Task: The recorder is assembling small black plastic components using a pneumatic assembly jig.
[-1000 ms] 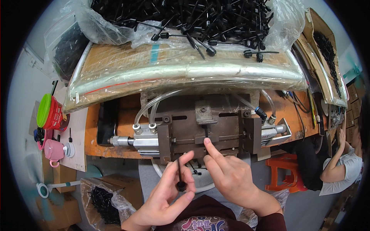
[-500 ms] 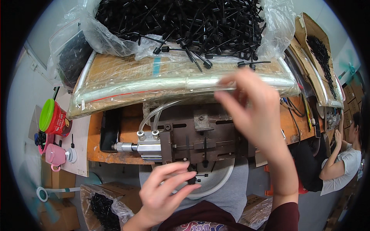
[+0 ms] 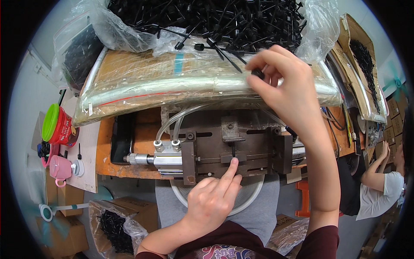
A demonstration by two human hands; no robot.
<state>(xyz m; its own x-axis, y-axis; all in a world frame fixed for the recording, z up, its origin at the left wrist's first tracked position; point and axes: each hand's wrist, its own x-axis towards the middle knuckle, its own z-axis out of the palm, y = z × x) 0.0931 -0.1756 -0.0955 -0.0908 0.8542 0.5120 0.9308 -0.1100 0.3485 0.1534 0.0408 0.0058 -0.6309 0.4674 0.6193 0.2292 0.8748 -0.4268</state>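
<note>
Use the brown metal fixture (image 3: pixel 211 146) as reference; it sits at the near edge of the orange workbench (image 3: pixel 105 151). Your left hand (image 3: pixel 213 194) is at the near side of the fixture, with the index finger extended and its tip on the thin black rod (image 3: pixel 233 151) at the fixture's centre. The other fingers are bent to varying degrees. Your left palm faces away, so whether it holds anything cannot be told. The rod lies just on the near side of the fixture's grey bolted block (image 3: pixel 230 128).

Your right hand (image 3: pixel 284 82) is raised beyond the fixture, toward its right end. Thumb and fingers are closed around a black-headed part (image 3: pixel 257 73), its dark head showing at the fingertips. Farther beyond the fixture, a pile of black stemmed parts (image 3: pixel 207 21) lies in a clear plastic liner (image 3: pixel 125 36).

At the fixture's left end is a silver cylinder (image 3: pixel 168 162) with clear tubes (image 3: pixel 166 125) rising from it. Below the fixture's near side is a white basket (image 3: pixel 257 195), partly hidden by your left hand. Well to the fixture's left stand a red tub (image 3: pixel 67 127) and a pink cup (image 3: pixel 59 168).
</note>
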